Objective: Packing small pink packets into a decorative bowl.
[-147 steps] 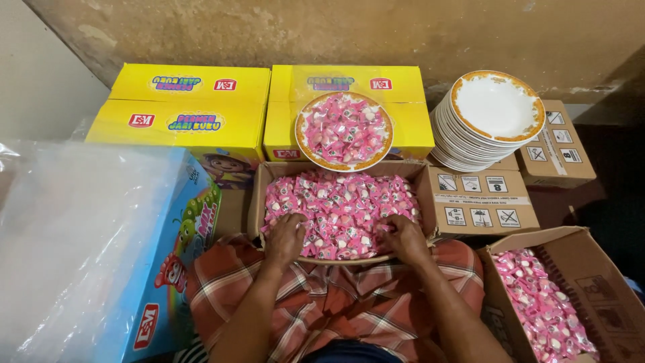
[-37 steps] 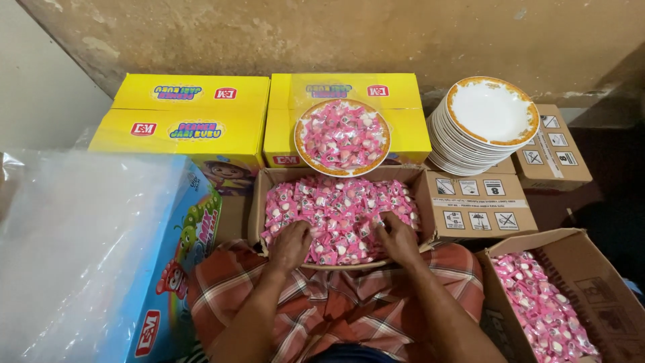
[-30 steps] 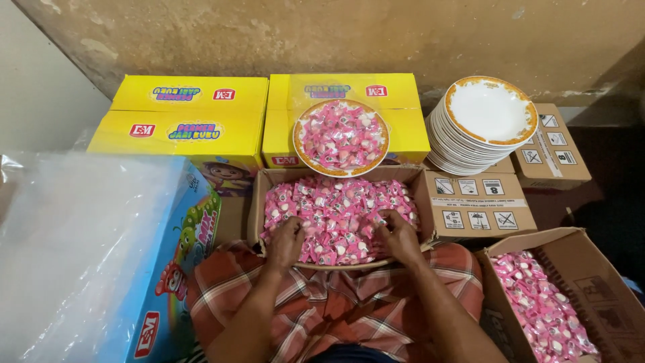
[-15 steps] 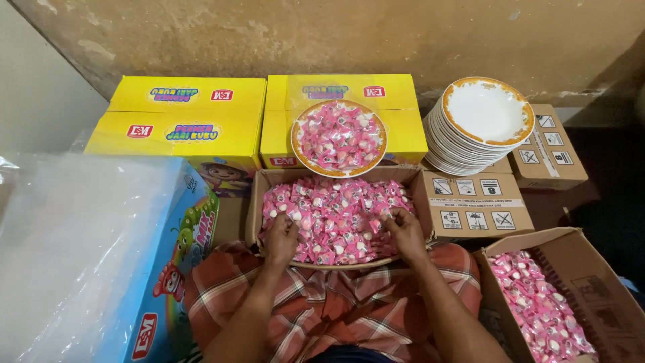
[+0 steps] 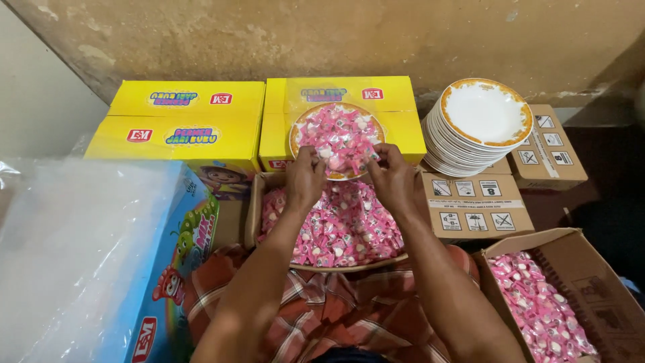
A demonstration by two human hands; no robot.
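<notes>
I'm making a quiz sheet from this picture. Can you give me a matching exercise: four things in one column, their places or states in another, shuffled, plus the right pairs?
Things:
1. stack of empty plates
2. plate filled with pink candies
3. blue carton
4. open cardboard box at lower right

Places or states:
A. on the yellow box, both hands at it
B. partly under clear plastic sheet
C. on closed brown cartons
D. holds pink candies, no hand near

Pairs: 1-C, 2-A, 3-B, 4-D

Stacked plates [image 5: 482, 121] right, yellow boxes [image 5: 181, 121] left of filled plate [image 5: 338, 138].
</notes>
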